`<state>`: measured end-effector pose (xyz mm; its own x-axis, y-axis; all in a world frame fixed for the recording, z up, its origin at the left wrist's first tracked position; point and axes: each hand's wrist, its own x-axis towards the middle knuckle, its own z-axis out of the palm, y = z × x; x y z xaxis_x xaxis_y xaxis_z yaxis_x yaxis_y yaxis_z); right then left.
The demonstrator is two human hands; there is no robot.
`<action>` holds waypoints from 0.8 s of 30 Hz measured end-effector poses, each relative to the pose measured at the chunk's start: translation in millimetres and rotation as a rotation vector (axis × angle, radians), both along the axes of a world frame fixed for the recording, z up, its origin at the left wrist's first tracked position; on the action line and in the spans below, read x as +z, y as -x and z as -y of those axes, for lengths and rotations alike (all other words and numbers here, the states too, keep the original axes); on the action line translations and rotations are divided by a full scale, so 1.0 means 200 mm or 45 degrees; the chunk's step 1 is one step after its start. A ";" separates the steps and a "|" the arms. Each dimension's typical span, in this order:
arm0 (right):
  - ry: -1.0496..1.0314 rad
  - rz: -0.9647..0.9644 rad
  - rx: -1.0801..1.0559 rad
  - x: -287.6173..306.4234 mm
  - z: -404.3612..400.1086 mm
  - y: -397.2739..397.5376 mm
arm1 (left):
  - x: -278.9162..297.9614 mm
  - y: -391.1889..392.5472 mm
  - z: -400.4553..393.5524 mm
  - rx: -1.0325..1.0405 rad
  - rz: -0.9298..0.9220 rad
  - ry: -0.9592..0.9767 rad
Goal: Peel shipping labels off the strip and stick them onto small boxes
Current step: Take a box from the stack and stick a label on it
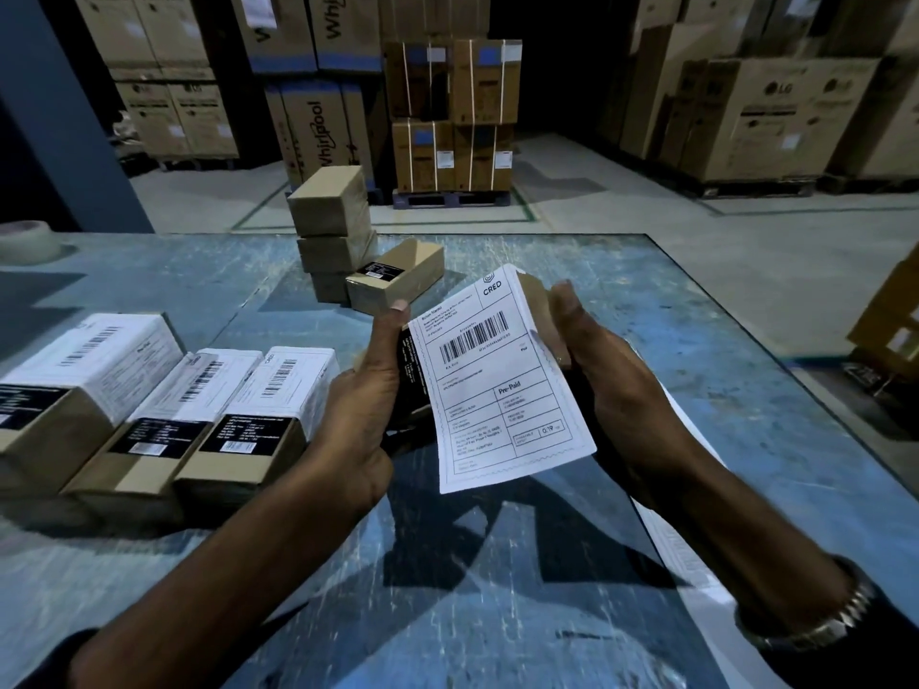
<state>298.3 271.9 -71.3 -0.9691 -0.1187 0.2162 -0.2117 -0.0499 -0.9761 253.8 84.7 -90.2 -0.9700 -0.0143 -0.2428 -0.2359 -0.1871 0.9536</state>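
I hold a small brown box (539,303) above the blue table, mostly hidden behind a white shipping label (497,385) with a barcode that lies over its top face. My left hand (368,390) grips the box's left side, thumb up at the label's edge. My right hand (597,360) grips the right side. Three labelled boxes (209,415) sit in a row at the left. A stack of unlabelled boxes (333,231) stands at the far middle, one more box (398,276) leaning beside it. The white label strip (696,489) lies under my right forearm.
A tape roll (27,241) sits at the table's far left. The blue table's (497,589) far edge and right edge border a warehouse floor. Large cartons on pallets (452,116) stand behind. Another carton (890,310) sits off the right edge.
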 end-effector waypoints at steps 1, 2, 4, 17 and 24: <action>-0.007 -0.018 0.012 0.00 0.00 0.00 | 0.00 0.00 0.00 -0.002 0.013 -0.009; -0.017 -0.032 0.020 -0.01 0.00 0.00 | 0.00 0.01 0.00 -0.006 0.025 -0.016; -0.034 -0.043 0.018 -0.02 -0.01 0.02 | 0.00 0.02 0.01 -0.011 0.037 -0.022; 0.227 0.228 -0.091 0.05 -0.16 0.12 | 0.08 0.01 0.03 -0.241 -0.166 0.177; 0.690 0.468 -0.056 0.05 -0.18 0.06 | 0.11 0.04 0.06 -0.419 -0.570 0.475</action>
